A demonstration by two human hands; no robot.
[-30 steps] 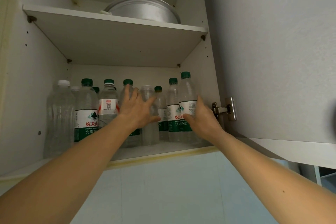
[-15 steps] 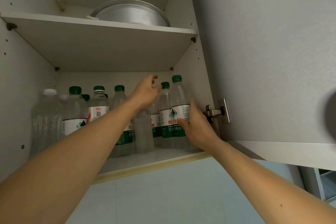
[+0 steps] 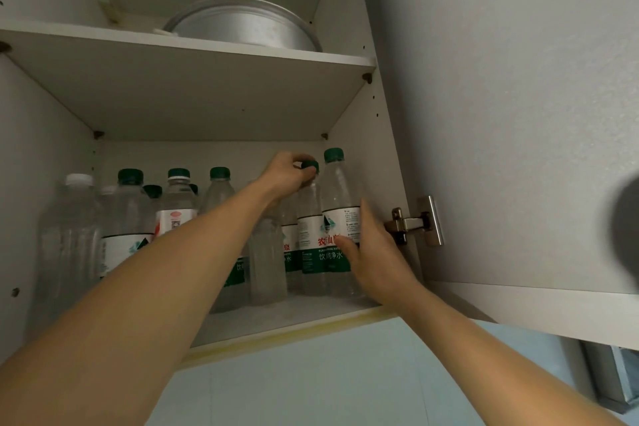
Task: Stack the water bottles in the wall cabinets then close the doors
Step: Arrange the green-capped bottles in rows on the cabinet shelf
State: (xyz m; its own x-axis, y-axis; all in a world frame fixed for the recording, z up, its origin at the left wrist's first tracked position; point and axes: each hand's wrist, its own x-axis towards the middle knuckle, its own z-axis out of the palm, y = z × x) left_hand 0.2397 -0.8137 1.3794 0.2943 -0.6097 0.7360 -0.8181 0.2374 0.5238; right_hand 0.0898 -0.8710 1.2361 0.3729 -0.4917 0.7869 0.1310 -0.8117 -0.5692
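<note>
Several clear water bottles with green caps stand upright on the lower shelf (image 3: 276,318) of an open wall cabinet. My left hand (image 3: 285,175) reaches in high and grips the green cap of a bottle (image 3: 307,232) second from the right. My right hand (image 3: 375,252) holds the body of the rightmost bottle (image 3: 337,204), thumb across its green and white label, fingers behind it. A label-free bottle (image 3: 266,273) stands in front, partly hidden by my left forearm.
The open cabinet door (image 3: 518,114) hangs at the right on a metal hinge (image 3: 413,223). A metal pot (image 3: 242,24) sits on the upper shelf (image 3: 173,79). A white-capped bottle (image 3: 67,235) stands at the far left. Pale tiled wall lies below the cabinet.
My left hand rose from the bottles' middles to the cap of the second bottle from the right. My right hand stayed on the rightmost bottle. The view shifted closer and rightward.
</note>
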